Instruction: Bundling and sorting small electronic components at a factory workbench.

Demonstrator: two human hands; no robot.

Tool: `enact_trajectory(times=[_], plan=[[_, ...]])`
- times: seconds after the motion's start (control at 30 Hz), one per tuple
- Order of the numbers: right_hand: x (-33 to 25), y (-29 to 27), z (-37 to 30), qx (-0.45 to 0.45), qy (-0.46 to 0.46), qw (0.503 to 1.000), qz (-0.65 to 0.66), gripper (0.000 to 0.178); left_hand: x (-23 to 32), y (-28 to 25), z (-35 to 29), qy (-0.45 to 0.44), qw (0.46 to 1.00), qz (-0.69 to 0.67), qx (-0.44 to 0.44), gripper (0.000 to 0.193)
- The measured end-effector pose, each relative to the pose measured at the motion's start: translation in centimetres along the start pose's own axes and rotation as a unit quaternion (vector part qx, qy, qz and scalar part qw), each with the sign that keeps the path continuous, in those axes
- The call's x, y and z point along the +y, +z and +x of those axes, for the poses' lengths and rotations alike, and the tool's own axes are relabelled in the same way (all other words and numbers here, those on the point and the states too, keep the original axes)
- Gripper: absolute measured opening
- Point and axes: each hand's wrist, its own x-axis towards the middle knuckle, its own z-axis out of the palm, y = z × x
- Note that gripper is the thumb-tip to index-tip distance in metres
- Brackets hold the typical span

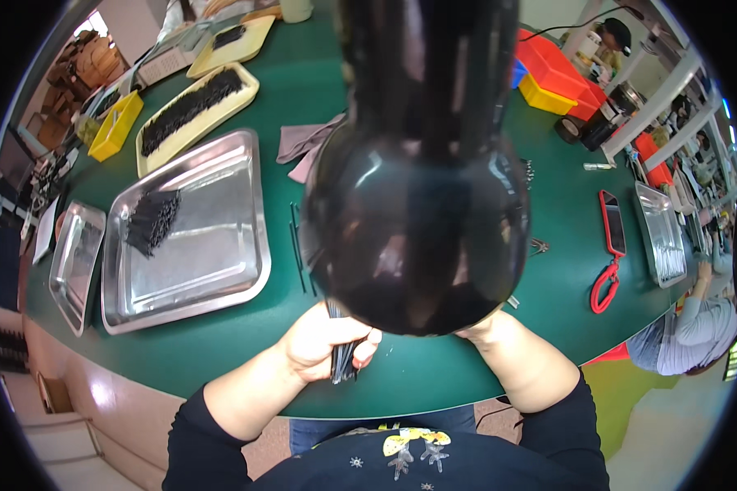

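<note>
My left hand (323, 340) is closed around a bundle of thin black rods (344, 360) near the front edge of the green table. A large, shiny black lamp-like hood (418, 237) hangs over the middle and covers much of my view. Only the wrist and a small part of my right hand (485, 326) show below its right rim; the fingers are hidden behind it. A few loose black rods (296, 245) lie on the table left of the hood, beyond my left hand.
To the left, a metal tray (213, 278) holds a pile of short black pieces (153, 219). A smaller metal tray (75, 266) and a cream tray (241, 75) of black pieces stand near it. Rightward are a phone (612, 225) with a red strap, another metal tray (659, 233) and red bins (553, 65).
</note>
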Motion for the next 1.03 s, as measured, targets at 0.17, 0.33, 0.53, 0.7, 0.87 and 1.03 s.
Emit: enact_trajectory(times=[0.17, 0.33, 0.53, 0.7, 0.87, 1.03], plan=[[0.0, 0.8, 0.4, -0.074, 0.151, 0.986, -0.015, 0.028, -0.1, 0.6, -0.5, 0.018, 0.998, 0.055, 0.018, 0.023], [0.4, 0.7, 0.2, -0.011, 0.067, 0.995, -0.076, 0.017, -0.7, 0.2, -0.1, 0.055, 0.988, 0.115, 0.092, 0.025], [1.4, -0.6, 0.1, 0.032, 0.064, 0.995, 0.070, 0.026, -0.6, 1.0, 0.1, 0.074, 0.974, 0.160, 0.143, 0.021], [-0.8, 2.3, 1.2, -0.019, -0.016, 0.993, -0.119, 0.019, -0.4, 1.6, -0.5, 0.083, 0.961, 0.196, 0.176, 0.014], [0.2, 1.1, 0.3, -0.017, 0.107, 0.994, 0.014, 0.021, 0.2, 2.3, -0.3, 0.032, 0.972, 0.181, 0.147, 0.011], [1.0, -0.3, 0.0, -0.007, 0.155, 0.987, 0.043, 0.035, -0.2, 1.8, -0.1, 0.047, 0.975, 0.178, 0.127, 0.016]])
